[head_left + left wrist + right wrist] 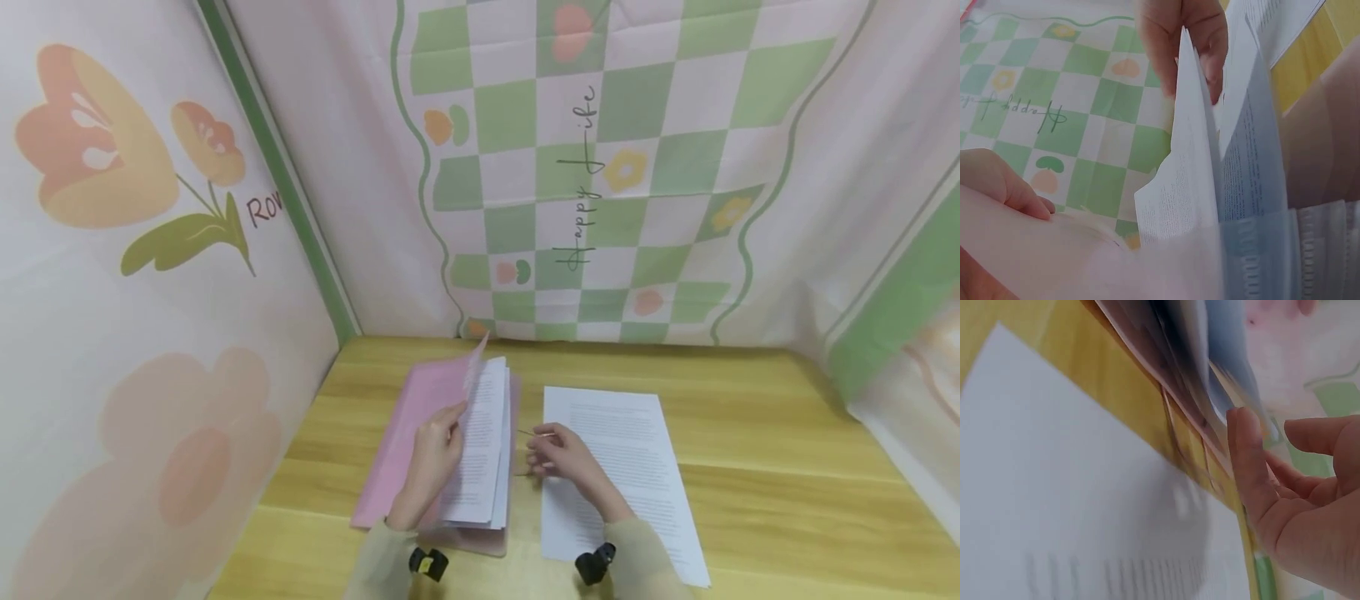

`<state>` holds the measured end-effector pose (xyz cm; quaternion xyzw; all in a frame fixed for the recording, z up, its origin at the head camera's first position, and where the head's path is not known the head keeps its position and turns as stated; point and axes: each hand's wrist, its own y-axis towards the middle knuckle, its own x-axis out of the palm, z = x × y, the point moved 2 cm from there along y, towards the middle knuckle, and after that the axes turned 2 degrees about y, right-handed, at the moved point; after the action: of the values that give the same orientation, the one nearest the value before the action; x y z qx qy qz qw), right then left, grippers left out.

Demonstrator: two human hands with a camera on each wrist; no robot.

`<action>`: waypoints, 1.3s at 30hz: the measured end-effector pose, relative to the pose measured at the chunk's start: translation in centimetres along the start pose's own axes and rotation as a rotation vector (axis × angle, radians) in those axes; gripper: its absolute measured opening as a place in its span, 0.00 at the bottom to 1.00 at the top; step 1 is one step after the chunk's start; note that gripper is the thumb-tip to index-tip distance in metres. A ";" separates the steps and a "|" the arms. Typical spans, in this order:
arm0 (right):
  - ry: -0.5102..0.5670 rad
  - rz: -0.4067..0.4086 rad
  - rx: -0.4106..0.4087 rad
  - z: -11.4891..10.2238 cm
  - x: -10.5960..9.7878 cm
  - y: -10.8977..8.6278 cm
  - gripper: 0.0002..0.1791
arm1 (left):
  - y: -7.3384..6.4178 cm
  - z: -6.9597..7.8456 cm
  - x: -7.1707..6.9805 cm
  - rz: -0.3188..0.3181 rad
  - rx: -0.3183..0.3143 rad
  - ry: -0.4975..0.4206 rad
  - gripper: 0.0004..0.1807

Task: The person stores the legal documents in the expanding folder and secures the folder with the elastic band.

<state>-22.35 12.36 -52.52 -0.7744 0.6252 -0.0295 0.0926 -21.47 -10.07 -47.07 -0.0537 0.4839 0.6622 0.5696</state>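
A pink folder (420, 400) lies partly opened on the table, its cover tilted up over a stack of printed pages (480, 475). My left hand (433, 454) pinches the edge of that cover between thumb and fingers. Beside the folder's right edge is my right hand (564, 454), over a loose printed sheet (630, 483). In the right wrist view its thumb and fingers stand apart near the page edges; contact with them is unclear. A thin cord (1172, 425) hangs from the folder's side. Clear page sleeves (1322, 250) show in the left wrist view.
The wooden table (787, 467) extends right of the loose sheet. A checkered green and white curtain (600, 192) hangs behind the table's far edge, and a flowered cloth (135, 317) hangs along the left side.
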 end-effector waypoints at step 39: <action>-0.582 0.280 0.119 0.9 -15.4 -4.8 0.35 | -0.2 -0.1 0.1 -0.053 -0.076 -0.012 0.22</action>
<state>-20.88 28.46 -51.46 -0.6502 0.6699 0.1698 0.3157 -21.38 -10.05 -47.31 -0.0843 0.4534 0.6651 0.5873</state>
